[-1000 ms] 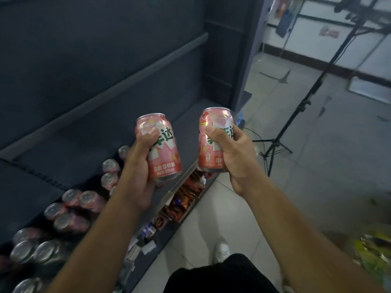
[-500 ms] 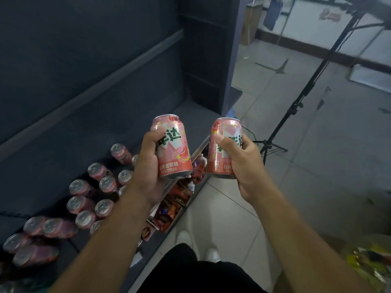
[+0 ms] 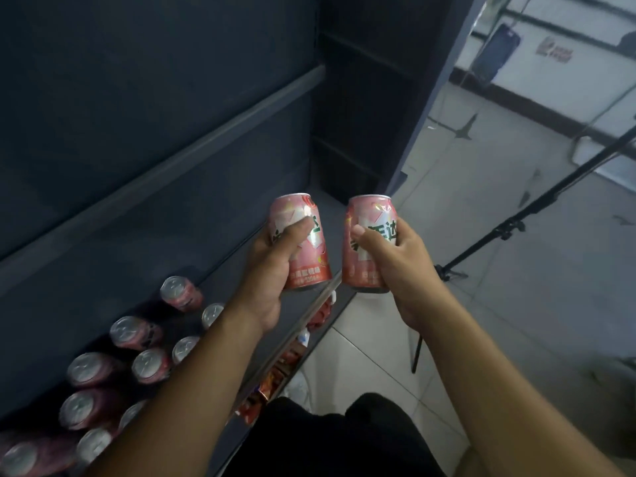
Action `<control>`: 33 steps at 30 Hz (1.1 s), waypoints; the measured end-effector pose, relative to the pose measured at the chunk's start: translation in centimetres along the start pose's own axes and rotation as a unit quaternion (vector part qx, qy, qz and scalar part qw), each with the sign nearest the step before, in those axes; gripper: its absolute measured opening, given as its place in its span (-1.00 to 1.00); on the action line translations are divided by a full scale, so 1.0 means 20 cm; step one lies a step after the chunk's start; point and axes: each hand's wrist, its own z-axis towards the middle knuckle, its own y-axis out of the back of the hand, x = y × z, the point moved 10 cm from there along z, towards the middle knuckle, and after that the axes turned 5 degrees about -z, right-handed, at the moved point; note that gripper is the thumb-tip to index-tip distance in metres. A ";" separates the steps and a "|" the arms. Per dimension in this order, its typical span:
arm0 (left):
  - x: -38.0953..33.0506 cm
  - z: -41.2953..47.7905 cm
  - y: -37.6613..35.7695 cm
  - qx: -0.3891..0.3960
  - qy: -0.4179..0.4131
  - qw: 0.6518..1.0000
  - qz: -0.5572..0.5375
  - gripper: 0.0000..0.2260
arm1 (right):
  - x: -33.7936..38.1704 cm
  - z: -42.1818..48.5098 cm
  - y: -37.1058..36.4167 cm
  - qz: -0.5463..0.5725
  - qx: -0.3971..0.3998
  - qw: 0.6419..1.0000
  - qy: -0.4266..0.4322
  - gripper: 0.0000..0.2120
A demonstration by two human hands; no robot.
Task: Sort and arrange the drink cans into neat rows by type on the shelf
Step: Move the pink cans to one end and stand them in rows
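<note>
My left hand (image 3: 272, 270) grips a pink drink can (image 3: 306, 266) upright above the front part of the dark shelf (image 3: 220, 249). My right hand (image 3: 395, 266) grips a second pink can (image 3: 370, 215) of the same kind, just past the shelf's front edge over the floor. The two cans are side by side, a small gap apart. Several more pink cans (image 3: 148, 359) stand in rows on the shelf at lower left, beside my left forearm.
The shelf's right end meets a dark upright panel (image 3: 361, 108). Below the front edge, a lower shelf holds snack packets (image 3: 275, 380). A black tripod stand (image 3: 509, 228) rises from the tiled floor (image 3: 516, 304) at right. My dark trousers fill the bottom.
The view has shifted so the shelf cans sit closer at lower left. Both hands with their cans have moved slightly toward the shelf's right part; both grips are unchanged.
</note>
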 end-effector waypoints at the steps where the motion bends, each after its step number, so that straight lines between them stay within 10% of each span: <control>1: -0.01 0.05 0.02 -0.002 -0.010 1.000 0.011 -0.41 | 0.01 0.05 -0.02 -0.004 0.003 1.000 -0.002 -0.61; 18: 0.00 0.67 0.19 -0.209 -0.031 0.976 0.043 -0.70 | -0.02 1.03 -0.24 -0.029 0.089 0.994 -0.065 -0.81; 33: 0.20 1.27 0.01 -0.300 -0.023 0.950 0.077 -0.43 | -0.10 1.81 -0.22 -0.094 0.238 0.967 -0.009 -0.76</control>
